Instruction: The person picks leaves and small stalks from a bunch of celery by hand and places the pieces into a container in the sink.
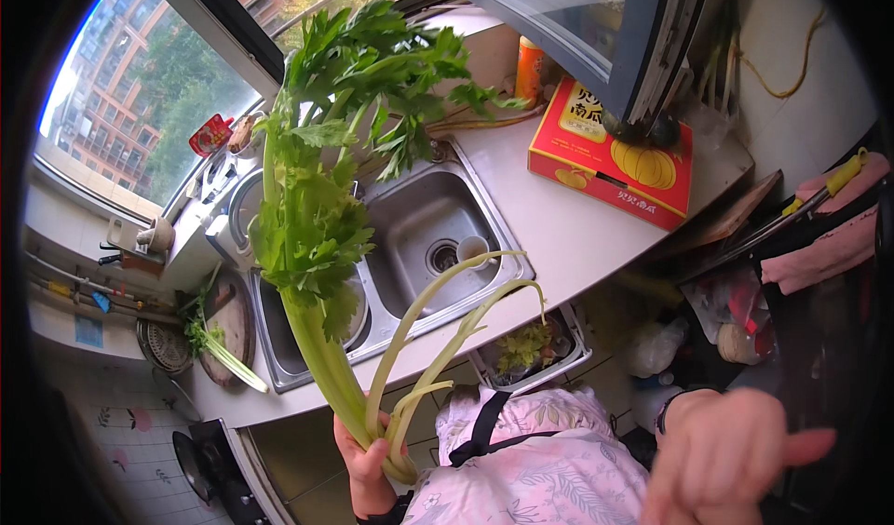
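Observation:
My left hand grips a large celery bunch by the base of its stalks. The bunch rises past the sink, its leafy tops hanging by the window. Two thin stems bend off to the right from the base. My right hand is blurred and close to the camera at the lower right. A digit points right, the other fingers hang downward, and nothing shows in it; its palm is hidden. Behind the celery lies a double steel sink, with a white cup by the drain.
A red carton sits on the white counter under an open window sash. Left of the sink, a cut celery piece lies on a round wooden board. Below the counter edge, a bin holds leaf scraps.

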`<state>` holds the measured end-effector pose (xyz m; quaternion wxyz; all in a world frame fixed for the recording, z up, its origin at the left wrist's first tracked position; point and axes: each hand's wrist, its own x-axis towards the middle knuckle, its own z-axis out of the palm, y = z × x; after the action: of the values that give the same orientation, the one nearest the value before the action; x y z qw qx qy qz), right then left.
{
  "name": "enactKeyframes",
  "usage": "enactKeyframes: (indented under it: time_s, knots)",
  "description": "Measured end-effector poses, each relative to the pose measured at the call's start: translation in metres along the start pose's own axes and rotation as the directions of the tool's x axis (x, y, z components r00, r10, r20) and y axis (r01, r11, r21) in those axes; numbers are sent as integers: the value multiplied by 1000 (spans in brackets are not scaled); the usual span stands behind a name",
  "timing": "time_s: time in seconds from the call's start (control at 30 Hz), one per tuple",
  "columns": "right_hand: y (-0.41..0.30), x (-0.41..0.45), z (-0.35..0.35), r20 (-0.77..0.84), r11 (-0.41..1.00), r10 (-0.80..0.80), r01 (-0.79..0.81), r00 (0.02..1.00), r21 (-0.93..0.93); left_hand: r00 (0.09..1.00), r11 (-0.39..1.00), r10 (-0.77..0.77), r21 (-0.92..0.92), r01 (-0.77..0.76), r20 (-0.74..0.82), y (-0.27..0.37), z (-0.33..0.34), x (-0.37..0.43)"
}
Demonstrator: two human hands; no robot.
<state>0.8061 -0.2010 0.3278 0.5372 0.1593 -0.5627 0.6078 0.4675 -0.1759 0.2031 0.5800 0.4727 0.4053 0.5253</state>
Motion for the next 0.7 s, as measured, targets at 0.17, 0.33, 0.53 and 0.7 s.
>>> enactKeyframes:
  time_s: [0.17,0.33,0.53,0.7]
  knots:
    - [8,32,27,-135,954,-45,82,990,288,999,1000,-19,11,18,45,0,-16,-2]
    - [25,45,38,-165,954,-57,103,985,281,985,998,-62,22,59,164,1,-25,5]
    - [46,60,18,-65,841,184,-191,981,-507,960,862,-11,490,-132,278,2,-30,31]
    - [126,71,-31,-90,-348,-30,-95,995,-933,952,836,31,513,-191,304,14,-32,42]
